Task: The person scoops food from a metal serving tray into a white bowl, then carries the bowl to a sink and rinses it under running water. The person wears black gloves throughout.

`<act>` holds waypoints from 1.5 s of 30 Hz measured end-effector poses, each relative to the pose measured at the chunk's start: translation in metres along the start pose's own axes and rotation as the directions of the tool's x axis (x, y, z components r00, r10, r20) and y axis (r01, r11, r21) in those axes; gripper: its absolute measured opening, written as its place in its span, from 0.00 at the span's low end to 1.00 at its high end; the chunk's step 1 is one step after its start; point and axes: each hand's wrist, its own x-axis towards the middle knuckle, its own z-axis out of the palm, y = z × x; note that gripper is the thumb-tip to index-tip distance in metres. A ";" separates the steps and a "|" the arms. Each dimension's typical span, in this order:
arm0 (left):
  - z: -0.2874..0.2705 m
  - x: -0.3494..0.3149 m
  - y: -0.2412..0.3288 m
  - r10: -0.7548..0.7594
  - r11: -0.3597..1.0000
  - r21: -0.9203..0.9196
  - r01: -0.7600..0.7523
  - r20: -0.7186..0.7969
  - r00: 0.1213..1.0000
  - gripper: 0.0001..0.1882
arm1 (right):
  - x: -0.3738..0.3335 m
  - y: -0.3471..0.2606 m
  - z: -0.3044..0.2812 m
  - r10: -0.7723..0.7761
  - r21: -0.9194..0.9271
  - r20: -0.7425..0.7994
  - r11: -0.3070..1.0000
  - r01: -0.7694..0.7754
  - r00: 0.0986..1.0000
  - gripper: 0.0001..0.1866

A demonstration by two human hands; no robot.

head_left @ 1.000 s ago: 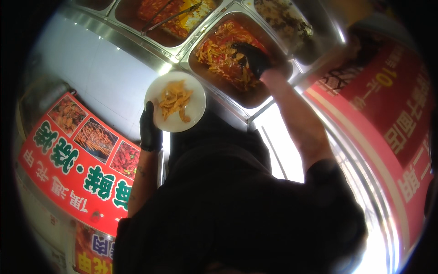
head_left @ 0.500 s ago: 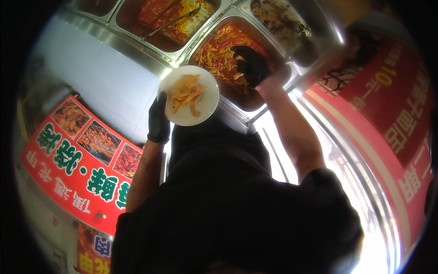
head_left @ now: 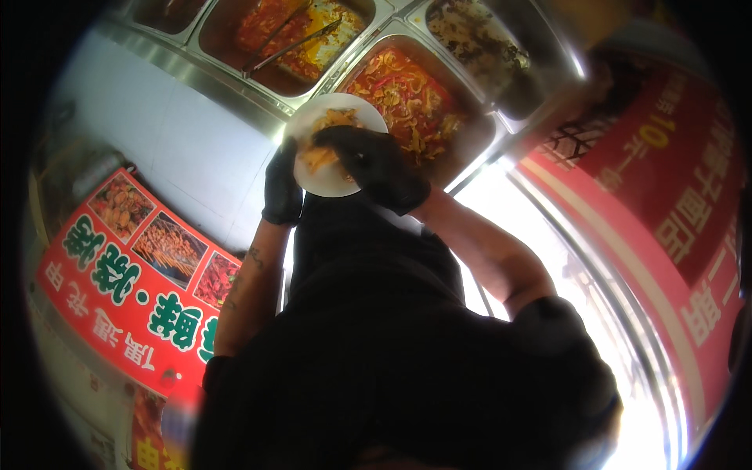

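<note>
My left hand (head_left: 282, 185), in a black glove, grips the left edge of a round white plate (head_left: 366, 115). Yellowish-brown food strips (head_left: 332, 119) lie on the plate, partly covered by my right hand (head_left: 377, 169). That hand, also gloved in black, reaches over the plate from the right with its fingers curled down at the strips. Whatever its fingertips hold is hidden under the glove. Just beyond the plate is a metal pan (head_left: 484, 135) of similar strips mixed with red pieces (head_left: 407, 92) in reddish oil.
At the back left, a second pan holds red and yellow food (head_left: 274, 35) with tongs (head_left: 294, 47) resting in it. A pan of dark pieces (head_left: 478, 35) stands back right. A pale counter (head_left: 188, 133) lies left. Red printed signs flank me, one left (head_left: 133, 274), one right (head_left: 666, 204).
My right hand has come out of the pan, moving left and nearer to me, over the plate. The plate and my left hand have shifted slightly right and farther away.
</note>
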 end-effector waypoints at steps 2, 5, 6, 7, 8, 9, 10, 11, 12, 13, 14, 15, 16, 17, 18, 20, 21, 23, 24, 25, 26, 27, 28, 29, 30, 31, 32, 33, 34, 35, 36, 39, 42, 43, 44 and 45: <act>0.003 -0.003 0.006 -0.047 0.996 -0.078 0.045 -0.021 0.999 0.26 | -0.002 0.003 -0.011 -0.213 -0.262 -0.084 0.947 0.184 0.974 0.15; 0.004 -0.012 0.013 -0.035 0.998 -0.056 0.032 -0.053 0.998 0.29 | -0.009 0.017 -0.033 -0.008 -0.162 -0.215 0.986 -0.028 0.977 0.14; 0.003 -0.016 0.014 -0.022 0.999 -0.039 0.020 -0.051 0.998 0.30 | -0.013 0.027 -0.040 0.170 0.109 -0.281 0.983 -0.145 0.944 0.13; 0.001 -0.020 0.016 -0.007 1.000 -0.022 0.006 -0.048 0.999 0.31 | -0.014 0.041 -0.050 0.170 -0.105 -0.252 0.974 -0.202 0.953 0.13; -0.002 -0.025 0.018 0.006 1.000 -0.002 -0.006 -0.056 0.998 0.32 | -0.017 0.056 -0.063 0.174 -0.319 -0.210 0.918 -0.235 0.962 0.14; -0.005 -0.029 0.020 0.003 1.000 0.009 -0.002 -0.059 0.998 0.32 | -0.018 0.075 -0.069 0.221 -0.516 -0.176 0.809 -0.281 0.959 0.15; -0.009 -0.033 0.022 0.008 1.000 0.010 -0.008 -0.056 0.998 0.32 | -0.016 0.094 -0.070 0.127 -0.629 -0.150 0.753 -0.193 0.981 0.15; -0.012 -0.036 0.023 0.012 1.000 0.013 -0.011 -0.053 0.999 0.32 | -0.014 0.112 -0.070 0.072 -0.727 -0.126 0.672 -0.141 0.989 0.15; -0.015 -0.039 0.025 -0.002 1.000 0.016 0.004 -0.072 0.997 0.32 | -0.009 0.129 -0.071 0.022 -0.812 -0.094 0.577 -0.089 0.995 0.16; -0.018 -0.042 0.025 0.011 0.999 0.045 -0.008 -0.072 0.997 0.32 | 0.003 0.148 -0.072 0.045 -0.790 -0.094 0.604 -0.102 0.995 0.16; -0.020 -0.045 0.026 0.019 0.998 0.063 -0.014 -0.082 0.996 0.32 | 0.021 0.165 -0.069 0.065 -0.768 -0.092 0.630 -0.113 0.994 0.17; -0.022 -0.048 0.027 0.031 0.997 0.067 -0.026 -0.072 0.997 0.32 | 0.033 0.178 -0.064 0.126 -0.747 -0.097 0.646 -0.156 0.987 0.17; -0.023 -0.050 0.028 0.021 0.996 0.085 -0.012 -0.102 0.995 0.32 | 0.044 0.187 -0.058 0.004 -0.792 -0.113 0.604 -0.093 0.994 0.16; -0.024 -0.052 0.028 0.021 0.996 0.087 -0.011 -0.108 0.994 0.32 | 0.055 0.195 -0.052 -0.086 -0.837 -0.127 0.544 -0.060 0.988 0.15; -0.025 -0.054 0.029 0.025 0.997 0.069 -0.018 -0.103 0.994 0.32 | 0.061 0.200 -0.049 -0.160 -0.873 -0.128 0.486 -0.035 0.979 0.13; -0.026 -0.057 0.029 0.018 0.997 0.079 -0.007 -0.134 0.991 0.32 | 0.065 0.204 -0.047 0.068 -0.890 -0.084 0.444 -0.106 0.994 0.11; -0.027 -0.057 0.029 0.025 0.999 0.047 -0.020 -0.113 0.993 0.31 | 0.061 0.204 -0.048 0.198 -0.898 -0.063 0.416 -0.142 0.978 0.09; -0.028 -0.057 0.029 0.021 0.997 0.076 -0.010 -0.136 0.990 0.31 | 0.049 0.200 -0.050 0.278 -0.883 0.022 0.455 -0.112 0.960 0.10; -0.029 -0.057 0.029 0.021 0.999 0.051 -0.015 -0.121 0.992 0.31 | 0.041 0.197 -0.052 0.279 -0.871 0.057 0.482 -0.088 0.959 0.11; -0.030 -0.057 0.028 0.021 0.997 0.070 -0.012 -0.135 0.991 0.31 | 0.032 0.194 -0.054 0.309 -0.843 0.086 0.529 -0.096 0.947 0.11; -0.030 -0.056 0.029 0.026 0.998 0.066 -0.017 -0.136 0.990 0.31 | 0.023 0.191 -0.054 0.291 -0.808 0.105 0.583 -0.089 0.951 0.11; -0.031 -0.055 0.029 0.043 0.998 0.041 -0.039 -0.114 0.993 0.31 | 0.016 0.189 -0.055 0.314 -0.777 0.123 0.621 -0.106 0.942 0.11; -0.031 -0.055 0.029 0.032 0.998 0.049 -0.026 -0.130 0.991 0.31 | 0.006 0.185 -0.056 0.321 -0.719 0.111 0.679 -0.147 0.940 0.12; -0.031 -0.054 0.030 0.030 0.999 0.035 -0.026 -0.122 0.992 0.31 | -0.004 0.182 -0.057 0.358 -0.684 0.117 0.706 -0.186 0.926 0.12; -0.031 -0.054 0.030 0.036 0.999 0.000 -0.036 -0.099 0.994 0.31 | -0.013 0.180 -0.060 0.395 -0.644 0.126 0.730 -0.228 0.910 0.13; -0.031 -0.055 0.031 0.031 0.999 0.028 -0.028 -0.108 0.994 0.31 | -0.021 0.177 -0.062 0.431 -0.603 0.136 0.750 -0.271 0.892 0.13; -0.030 -0.055 0.032 0.034 0.999 0.036 -0.031 -0.101 0.994 0.31 | -0.026 0.176 -0.064 0.420 -0.574 0.107 0.767 -0.289 0.901 0.14; -0.030 -0.056 0.032 0.045 0.999 0.029 -0.043 -0.069 0.997 0.32 | -0.032 0.175 -0.066 0.409 -0.543 0.077 0.782 -0.306 0.909 0.14; -0.029 -0.057 0.034 0.029 0.998 0.053 -0.025 -0.087 0.996 0.32 | -0.037 0.174 -0.068 0.401 -0.510 0.038 0.796 -0.327 0.915 0.15; -0.028 -0.058 0.035 0.020 0.998 0.061 -0.015 -0.081 0.997 0.32 | -0.040 0.174 -0.070 0.392 -0.461 -0.026 0.812 -0.359 0.920 0.15; -0.027 -0.060 0.035 0.019 0.998 0.054 -0.015 -0.065 0.998 0.32 | -0.043 0.173 -0.071 0.387 -0.408 -0.097 0.825 -0.391 0.917 0.15; -0.025 -0.064 0.034 0.025 0.999 0.029 -0.023 -0.052 0.998 0.33 | -0.047 0.174 -0.077 0.324 -0.375 -0.273 0.831 -0.411 0.906 0.13; -0.028 -0.068 0.031 0.022 0.998 -0.060 -0.024 -0.031 0.999 0.32 | -0.046 0.175 -0.081 0.528 -0.014 -0.291 0.831 -0.555 0.798 0.11; -0.029 -0.069 0.030 0.008 1.000 -0.022 -0.010 -0.087 0.996 0.32 | -0.046 0.175 -0.082 0.635 0.175 -0.239 0.772 -0.611 0.735 0.11; -0.031 -0.069 0.029 0.011 1.000 -0.008 -0.012 -0.093 0.996 0.32 | -0.045 0.174 -0.084 0.676 0.262 -0.201 0.734 -0.626 0.709 0.11; -0.034 -0.070 0.028 0.014 1.000 0.006 -0.013 -0.099 0.995 0.32 | -0.044 0.173 -0.086 0.716 0.348 -0.161 0.685 -0.640 0.679 0.12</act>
